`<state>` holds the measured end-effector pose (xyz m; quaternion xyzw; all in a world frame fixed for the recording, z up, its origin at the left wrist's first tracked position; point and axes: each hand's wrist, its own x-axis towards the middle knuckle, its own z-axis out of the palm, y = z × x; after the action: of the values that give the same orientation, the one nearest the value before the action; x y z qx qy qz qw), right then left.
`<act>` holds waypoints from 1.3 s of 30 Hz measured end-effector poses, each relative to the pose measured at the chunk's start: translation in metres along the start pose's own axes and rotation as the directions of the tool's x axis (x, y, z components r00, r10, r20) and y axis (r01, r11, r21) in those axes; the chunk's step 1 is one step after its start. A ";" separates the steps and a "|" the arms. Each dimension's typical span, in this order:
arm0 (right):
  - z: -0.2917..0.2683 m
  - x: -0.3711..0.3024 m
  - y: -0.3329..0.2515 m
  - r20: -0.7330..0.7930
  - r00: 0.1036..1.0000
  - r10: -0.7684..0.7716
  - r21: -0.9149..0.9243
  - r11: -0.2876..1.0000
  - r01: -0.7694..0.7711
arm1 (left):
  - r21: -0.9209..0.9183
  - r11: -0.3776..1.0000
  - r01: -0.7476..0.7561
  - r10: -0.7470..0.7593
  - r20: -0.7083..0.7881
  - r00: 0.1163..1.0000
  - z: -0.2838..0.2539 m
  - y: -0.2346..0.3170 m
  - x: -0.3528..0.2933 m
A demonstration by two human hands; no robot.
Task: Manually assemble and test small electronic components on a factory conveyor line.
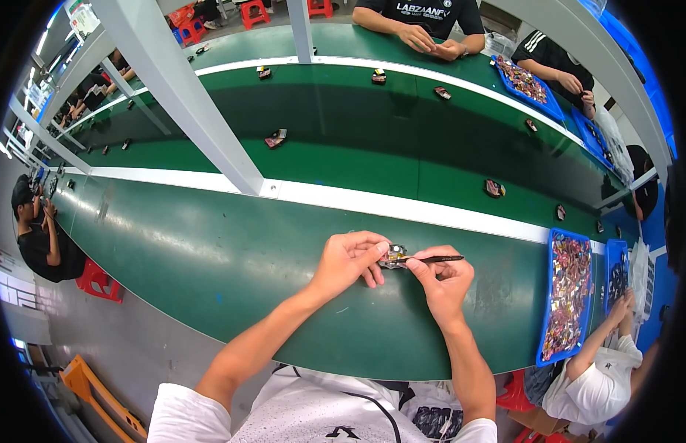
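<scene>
Between the fingers and thumb of my left hand (349, 260) is a small electronic assembly (394, 255), dark and silvery with a yellow patch. It is held just above the green bench. My right hand (448, 286) pinches slim black tweezers (445, 258), their tip pointing left and reaching the assembly. Fingers cover part of the assembly, so its finer parts cannot be made out. Both hands are closed and close together over the bench.
To the right lies a blue tray (541, 347) full of small multicoloured parts, with a second blue tray (616, 255) beyond it. Past the white rail (343, 198), a green conveyor belt (358, 159) carries scattered small assemblies (276, 138). A grey post (188, 96) rises left. Co-workers sit around.
</scene>
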<state>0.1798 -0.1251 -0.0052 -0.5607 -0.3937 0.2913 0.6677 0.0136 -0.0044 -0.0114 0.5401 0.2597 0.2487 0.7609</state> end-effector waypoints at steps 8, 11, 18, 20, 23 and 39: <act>0.005 -0.001 0.000 -0.006 0.967 -0.255 -0.217 0.944 0.248 | -0.042 0.999 -0.035 0.035 0.003 0.999 0.000 0.000 0.000; 0.005 -0.002 0.001 -0.011 0.966 -0.258 -0.220 0.943 0.249 | -0.055 0.998 -0.043 0.043 0.003 0.999 0.000 0.000 0.000; 0.007 -0.002 0.002 0.015 0.951 -0.309 -0.224 0.926 0.304 | -0.062 0.997 -0.041 0.041 -0.003 0.999 -0.001 0.002 0.000; 0.007 -0.002 0.002 0.033 0.951 -0.309 -0.240 0.921 0.307 | -0.050 0.998 -0.037 0.037 -0.007 0.999 -0.001 0.002 0.000; 0.005 -0.002 0.003 0.023 0.961 -0.276 -0.236 0.933 0.273 | -0.055 0.998 -0.041 0.040 -0.022 0.999 0.000 0.001 -0.001; 0.008 -0.001 -0.001 0.042 0.959 -0.280 -0.249 0.927 0.281 | -0.016 0.998 -0.067 0.066 -0.060 0.996 0.001 -0.002 -0.002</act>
<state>0.1726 -0.1217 -0.0041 -0.5782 -0.5055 0.1420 0.6244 0.0130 -0.0075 -0.0126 0.5340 0.2617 0.2923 0.7489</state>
